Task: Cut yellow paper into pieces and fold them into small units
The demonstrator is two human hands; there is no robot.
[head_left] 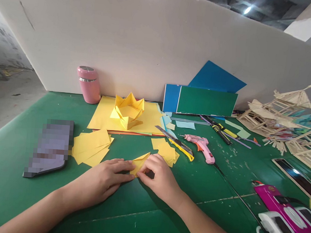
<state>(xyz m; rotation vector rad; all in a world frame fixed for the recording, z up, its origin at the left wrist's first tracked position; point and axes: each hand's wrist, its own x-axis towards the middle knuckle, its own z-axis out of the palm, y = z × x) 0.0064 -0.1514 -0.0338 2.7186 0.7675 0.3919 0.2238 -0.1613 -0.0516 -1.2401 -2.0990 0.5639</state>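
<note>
A small piece of yellow paper (138, 163) with a folded flap lies on the table in front of me. My left hand (108, 177) is stretched out flat from the left, its fingertips on the paper's left edge. From the other side, my right hand (159, 177) pinches the paper's right part between thumb and fingers, which hide that side. Several yellow paper squares (92, 147) are fanned out beyond my left hand. A smaller pile of yellow squares (166, 151) is just past my right hand. Farther back, a folded yellow paper star ring (127, 111) stands on yellow sheets (99, 118).
A phone (53, 145) lies left; a pink flask (89, 85) stands behind. Rightward are a utility knife (181, 146), a pink glue gun (201, 146) with a trailing cord, pliers (220, 130), a magenta power strip (282, 207) and a wooden stick model (280, 114). A board closes off the back.
</note>
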